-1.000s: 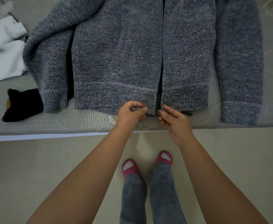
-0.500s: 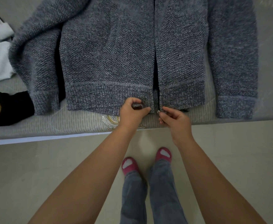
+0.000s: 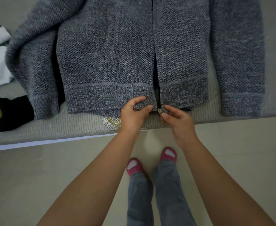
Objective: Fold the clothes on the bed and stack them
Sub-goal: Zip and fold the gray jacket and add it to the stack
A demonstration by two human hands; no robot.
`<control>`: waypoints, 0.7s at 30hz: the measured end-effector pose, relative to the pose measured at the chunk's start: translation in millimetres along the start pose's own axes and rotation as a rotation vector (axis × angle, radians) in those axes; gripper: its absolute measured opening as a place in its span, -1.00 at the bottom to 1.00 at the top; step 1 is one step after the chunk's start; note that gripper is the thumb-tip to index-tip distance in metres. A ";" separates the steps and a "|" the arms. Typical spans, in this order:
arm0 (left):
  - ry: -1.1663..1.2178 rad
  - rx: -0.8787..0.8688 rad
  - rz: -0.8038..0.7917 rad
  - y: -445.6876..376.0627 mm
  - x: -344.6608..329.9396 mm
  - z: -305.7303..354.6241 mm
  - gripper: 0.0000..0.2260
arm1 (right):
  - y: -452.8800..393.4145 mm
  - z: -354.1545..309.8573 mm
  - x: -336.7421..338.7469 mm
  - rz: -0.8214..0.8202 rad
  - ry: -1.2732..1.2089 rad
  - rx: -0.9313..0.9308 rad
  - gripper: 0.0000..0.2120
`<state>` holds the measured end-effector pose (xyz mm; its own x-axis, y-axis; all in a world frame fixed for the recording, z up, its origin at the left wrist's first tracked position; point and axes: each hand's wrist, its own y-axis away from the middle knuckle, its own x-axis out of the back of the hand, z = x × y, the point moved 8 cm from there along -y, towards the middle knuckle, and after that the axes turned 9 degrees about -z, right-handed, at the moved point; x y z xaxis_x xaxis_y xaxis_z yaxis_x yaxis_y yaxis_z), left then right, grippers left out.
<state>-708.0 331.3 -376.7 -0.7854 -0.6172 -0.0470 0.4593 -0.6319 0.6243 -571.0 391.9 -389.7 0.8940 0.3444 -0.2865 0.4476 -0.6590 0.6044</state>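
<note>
While my left hand (image 3: 134, 111) pinches the cardigan (image 3: 117, 54) hem and my right hand (image 3: 177, 119) pinches the zipper (image 3: 159, 110) — misaligned halves could jam it.

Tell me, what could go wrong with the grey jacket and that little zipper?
The left hand pinches one side of the grey jacket's hem while the right hand holds the zipper. If the two sides aren't lined up, the zipper might jam or catch the fuzzy knit. The hem also lies near the bed's edge, so a hard tug could drag the jacket toward the floor.
</note>
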 end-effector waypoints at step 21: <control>0.084 -0.059 0.164 8.6 -15.7 2.5 -0.72 | 0.3 7.4 -3.5 0.053 -0.359 -0.039 -0.74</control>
<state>-692.8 336.7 -368.6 -0.6616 -0.7497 -0.0148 0.6038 -0.5443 0.5824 -573.9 385.6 -394.1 0.8690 0.0496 -0.4923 0.4058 -0.6410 0.6515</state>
